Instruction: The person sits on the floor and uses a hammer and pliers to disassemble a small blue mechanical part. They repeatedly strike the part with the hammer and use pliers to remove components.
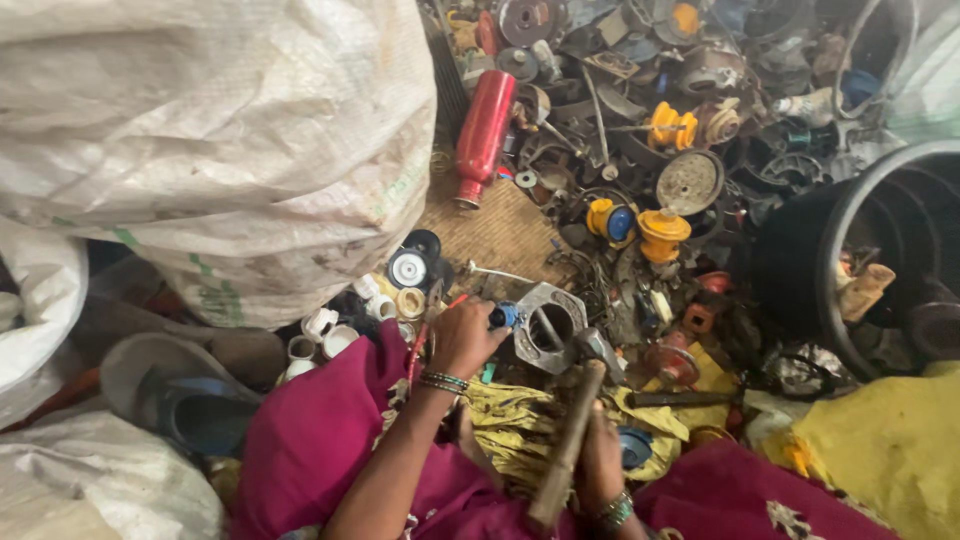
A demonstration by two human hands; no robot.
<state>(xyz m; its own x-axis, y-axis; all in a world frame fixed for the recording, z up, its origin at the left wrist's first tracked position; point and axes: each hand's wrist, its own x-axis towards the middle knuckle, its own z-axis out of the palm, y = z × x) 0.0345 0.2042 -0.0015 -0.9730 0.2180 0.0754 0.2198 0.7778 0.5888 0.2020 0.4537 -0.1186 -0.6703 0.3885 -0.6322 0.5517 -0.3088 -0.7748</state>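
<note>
White woven plastic sacks (200, 130) heaped at far left, a grey rubber sandal (170, 385) below, small white plastic caps (325, 335) just beside. Left hand (462, 338) closed around a blue-tipped end (503, 316) of the grey hexagonal metal casting (548, 325), pressing it down on yellow cloth (520, 425). Right hand (598, 462) wrapped tight on the wooden handle of a hammer (572, 440), iron head touching the casting's right edge. Red metal cylinder (484, 125) lying above, amid yellow-capped scrap parts (662, 230). Black round tub (880, 250) at far right
</note>
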